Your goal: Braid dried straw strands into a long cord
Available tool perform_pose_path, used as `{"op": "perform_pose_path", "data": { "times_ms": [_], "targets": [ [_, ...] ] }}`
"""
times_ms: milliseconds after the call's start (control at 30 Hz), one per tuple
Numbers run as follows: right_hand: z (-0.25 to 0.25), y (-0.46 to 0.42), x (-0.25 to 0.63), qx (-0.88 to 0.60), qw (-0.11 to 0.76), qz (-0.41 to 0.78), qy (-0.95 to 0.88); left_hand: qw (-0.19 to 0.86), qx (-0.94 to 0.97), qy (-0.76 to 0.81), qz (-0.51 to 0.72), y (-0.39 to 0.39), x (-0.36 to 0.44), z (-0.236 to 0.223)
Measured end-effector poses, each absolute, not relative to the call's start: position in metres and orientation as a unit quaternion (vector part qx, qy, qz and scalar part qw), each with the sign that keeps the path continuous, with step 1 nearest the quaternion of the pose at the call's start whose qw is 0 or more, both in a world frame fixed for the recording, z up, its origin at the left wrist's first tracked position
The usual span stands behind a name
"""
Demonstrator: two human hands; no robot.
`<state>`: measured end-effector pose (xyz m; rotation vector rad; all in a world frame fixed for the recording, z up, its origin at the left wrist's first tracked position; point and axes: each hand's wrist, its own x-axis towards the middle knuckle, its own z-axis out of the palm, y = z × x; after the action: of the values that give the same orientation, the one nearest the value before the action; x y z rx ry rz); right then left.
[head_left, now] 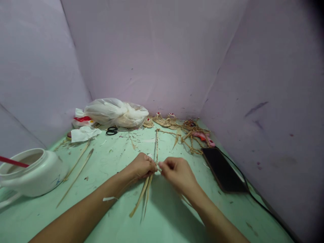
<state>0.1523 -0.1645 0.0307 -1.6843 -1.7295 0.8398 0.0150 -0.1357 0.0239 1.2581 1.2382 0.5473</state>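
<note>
A thin straw braid (pixel 157 145) runs from the back of the table down to my two hands, where its lower end is gripped. My left hand (pixel 144 165) is closed on the braid's end, and several loose flat straw strands (pixel 145 195) hang out below it. Just to the right, my right hand (pixel 174 168) pinches a pale straw strand (pixel 158 167) close to the braid. Another strand trails under my right wrist. The fingertips of both hands nearly meet, and the exact crossing of the strands is hidden between them.
At left stands a white pot (pixel 37 179) with a red stick (pixel 14 162) in it, beside loose straw strips (pixel 76 177). Scissors (pixel 111 131), a plastic bag (pixel 116 113) and woven straw pieces (pixel 162 120) lie behind. Right are tangled braid (pixel 193 143), a pink-handled tool (pixel 206 138), a phone (pixel 224 170) and a cable (pixel 265 209).
</note>
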Motion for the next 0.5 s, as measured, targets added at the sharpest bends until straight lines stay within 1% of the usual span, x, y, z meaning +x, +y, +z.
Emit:
{"op": "perform_pose_path", "data": {
  "times_ms": [67,100,167,200,267,367,433,500],
  "targets": [
    [0.029,-0.155,0.158,-0.616,0.374,0.429,-0.544,0.600,0.541,0.537,0.243,-0.136,0.014,0.024],
    [0.028,-0.152,0.159,-0.593,0.388,0.506,-0.492,0.600,0.543,0.534,0.243,-0.135,0.013,0.024],
    [0.027,-0.151,0.155,-0.533,0.359,0.645,-0.413,0.600,0.553,0.528,0.237,-0.135,0.013,0.023],
    [0.026,-0.152,0.152,-0.514,0.334,0.683,-0.397,0.597,0.559,0.526,0.233,-0.135,0.013,0.023],
    [0.023,-0.155,0.146,-0.524,0.311,0.679,-0.409,0.591,0.563,0.533,0.225,-0.134,0.013,0.022],
    [0.017,-0.155,0.143,-0.578,0.336,0.599,-0.441,0.569,0.582,0.541,0.214,-0.134,0.013,0.024],
    [0.014,-0.154,0.143,-0.588,0.350,0.579,-0.442,0.522,0.625,0.545,0.199,-0.135,0.013,0.026],
    [0.013,-0.152,0.145,-0.590,0.352,0.577,-0.442,0.448,0.672,0.567,0.164,-0.136,0.012,0.029]
  ]
}}
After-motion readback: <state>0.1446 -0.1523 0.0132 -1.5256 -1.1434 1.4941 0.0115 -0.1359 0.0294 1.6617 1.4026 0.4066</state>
